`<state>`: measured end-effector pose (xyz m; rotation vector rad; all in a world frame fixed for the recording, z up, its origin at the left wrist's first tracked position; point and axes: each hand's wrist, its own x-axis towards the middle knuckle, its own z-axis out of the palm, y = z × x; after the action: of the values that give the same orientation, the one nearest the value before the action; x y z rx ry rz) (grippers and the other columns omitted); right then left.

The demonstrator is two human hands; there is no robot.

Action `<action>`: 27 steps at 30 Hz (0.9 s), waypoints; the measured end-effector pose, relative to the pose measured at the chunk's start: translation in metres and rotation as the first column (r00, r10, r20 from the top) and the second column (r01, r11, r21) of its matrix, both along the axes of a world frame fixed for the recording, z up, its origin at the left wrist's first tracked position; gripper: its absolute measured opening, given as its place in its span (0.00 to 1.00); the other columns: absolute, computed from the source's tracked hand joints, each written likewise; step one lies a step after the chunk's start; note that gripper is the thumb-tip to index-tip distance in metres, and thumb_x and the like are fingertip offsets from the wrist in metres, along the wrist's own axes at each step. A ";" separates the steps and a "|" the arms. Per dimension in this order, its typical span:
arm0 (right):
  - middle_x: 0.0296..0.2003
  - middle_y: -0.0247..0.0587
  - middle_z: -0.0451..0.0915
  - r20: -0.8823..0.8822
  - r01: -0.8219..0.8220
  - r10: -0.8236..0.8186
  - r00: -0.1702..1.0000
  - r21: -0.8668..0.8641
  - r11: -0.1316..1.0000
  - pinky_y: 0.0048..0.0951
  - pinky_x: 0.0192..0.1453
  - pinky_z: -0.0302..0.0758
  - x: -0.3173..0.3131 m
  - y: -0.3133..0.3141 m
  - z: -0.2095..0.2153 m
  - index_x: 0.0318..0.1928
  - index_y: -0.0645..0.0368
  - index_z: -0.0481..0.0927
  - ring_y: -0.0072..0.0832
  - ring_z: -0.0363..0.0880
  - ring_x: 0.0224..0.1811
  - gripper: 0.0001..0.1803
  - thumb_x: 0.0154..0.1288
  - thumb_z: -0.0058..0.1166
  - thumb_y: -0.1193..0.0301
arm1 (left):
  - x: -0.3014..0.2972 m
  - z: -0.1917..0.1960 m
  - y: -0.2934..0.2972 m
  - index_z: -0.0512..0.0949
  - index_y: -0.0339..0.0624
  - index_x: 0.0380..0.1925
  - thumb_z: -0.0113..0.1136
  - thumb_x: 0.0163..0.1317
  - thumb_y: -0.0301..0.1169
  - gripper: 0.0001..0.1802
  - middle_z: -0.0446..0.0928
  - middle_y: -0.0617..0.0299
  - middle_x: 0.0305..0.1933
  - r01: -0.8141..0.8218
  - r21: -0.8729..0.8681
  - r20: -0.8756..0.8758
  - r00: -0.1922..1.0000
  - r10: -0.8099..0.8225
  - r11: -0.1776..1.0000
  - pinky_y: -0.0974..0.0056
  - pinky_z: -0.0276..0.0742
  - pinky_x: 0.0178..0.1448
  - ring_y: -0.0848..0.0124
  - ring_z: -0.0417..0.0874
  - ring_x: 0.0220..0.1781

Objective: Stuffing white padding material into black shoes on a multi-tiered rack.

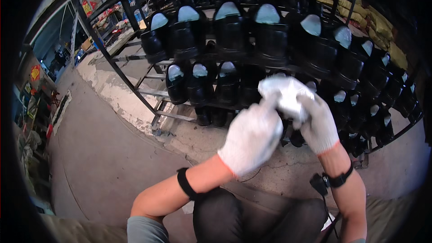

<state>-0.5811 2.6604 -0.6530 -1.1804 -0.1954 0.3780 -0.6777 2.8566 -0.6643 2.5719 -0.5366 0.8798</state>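
Observation:
Both of my hands wear white knitted gloves with orange cuffs. My right hand is closed on the side of a shiny silver-white bundle, which looks soft and thin-sheeted; glare and motion blur hide its exact kind. My left hand has its fingertips pinched at the bundle's lower left edge. In front of both hands stand rows of glossy black shoes on a rack. Many of them show a pale silvery patch at the opening. The bundle hides part of the lower row.
A dark metal rack frame with several tiers holds the shoes. Yellowish sacks are stacked behind it on the right. Concrete floor extends to the left, with cluttered shelving at the far left. My knees are below my hands.

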 end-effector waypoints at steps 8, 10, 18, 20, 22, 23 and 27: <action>0.48 0.42 0.93 0.463 0.233 0.254 0.849 -0.760 0.606 0.35 0.51 0.85 0.083 0.122 0.003 0.48 0.60 0.93 0.35 0.91 0.45 0.16 0.74 0.66 0.60 | 0.073 -0.044 0.086 0.82 0.30 0.43 0.71 0.66 0.34 0.16 0.75 0.41 0.60 -0.024 0.004 -0.350 0.936 0.023 1.000 0.46 0.88 0.62 0.42 0.88 0.54; 0.61 0.54 0.91 0.343 0.363 0.813 0.470 -0.915 0.176 0.40 0.66 0.83 0.151 0.137 -0.013 0.66 0.52 0.86 0.48 0.90 0.60 0.21 0.78 0.55 0.64 | 0.088 -0.053 0.085 0.82 0.30 0.42 0.71 0.66 0.34 0.16 0.76 0.41 0.58 0.102 0.009 -0.243 0.965 -0.097 0.995 0.46 0.87 0.60 0.42 0.87 0.52; 0.75 0.55 0.80 0.530 0.613 0.680 0.506 -0.776 0.149 0.46 0.74 0.81 0.109 0.140 -0.013 0.82 0.52 0.74 0.51 0.83 0.74 0.33 0.81 0.58 0.58 | 0.022 -0.084 0.095 0.78 0.34 0.42 0.72 0.67 0.34 0.15 0.69 0.38 0.81 0.136 -0.161 -0.168 0.972 -0.163 0.978 0.48 0.89 0.50 0.42 0.89 0.43; 0.67 0.57 0.85 0.651 0.569 0.601 0.464 -0.738 0.361 0.47 0.66 0.86 0.048 0.122 0.000 0.78 0.52 0.79 0.55 0.86 0.68 0.35 0.72 0.69 0.61 | -0.014 -0.132 0.102 0.79 0.33 0.42 0.73 0.69 0.37 0.17 0.78 0.37 0.72 -0.091 -0.345 -0.270 0.963 -0.006 0.934 0.51 0.89 0.49 0.47 0.91 0.43; 0.60 0.53 0.87 0.774 0.300 0.632 0.044 -0.613 0.731 0.49 0.62 0.88 0.005 0.079 -0.031 0.74 0.46 0.81 0.53 0.89 0.61 0.36 0.65 0.73 0.57 | -0.028 -0.180 0.101 0.81 0.31 0.43 0.73 0.71 0.44 0.23 0.87 0.38 0.53 -0.345 -0.441 -0.573 0.819 0.036 0.829 0.54 0.88 0.48 0.55 0.93 0.44; 0.63 0.53 0.85 0.676 0.238 0.728 0.110 -0.730 0.641 0.48 0.61 0.89 -0.025 0.062 -0.049 0.72 0.45 0.82 0.52 0.89 0.60 0.35 0.64 0.74 0.58 | -0.022 -0.194 0.090 0.82 0.27 0.44 0.73 0.72 0.49 0.28 0.88 0.41 0.40 -0.458 -0.618 -0.683 0.715 -0.147 0.639 0.54 0.87 0.48 0.61 0.92 0.45; 0.72 0.54 0.78 0.509 0.270 0.834 0.211 -0.851 0.451 0.45 0.61 0.90 -0.037 0.002 -0.137 0.68 0.41 0.84 0.52 0.89 0.61 0.35 0.59 0.76 0.65 | 0.033 -0.196 0.026 0.85 0.27 0.42 0.70 0.74 0.49 0.28 0.88 0.51 0.39 -0.565 -0.779 -0.627 0.705 -0.332 0.273 0.57 0.84 0.47 0.67 0.88 0.41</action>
<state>-0.6185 2.6622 -0.7898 -2.3208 -1.6491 0.0401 -0.6444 2.8824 -0.8607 1.4698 0.4356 0.0141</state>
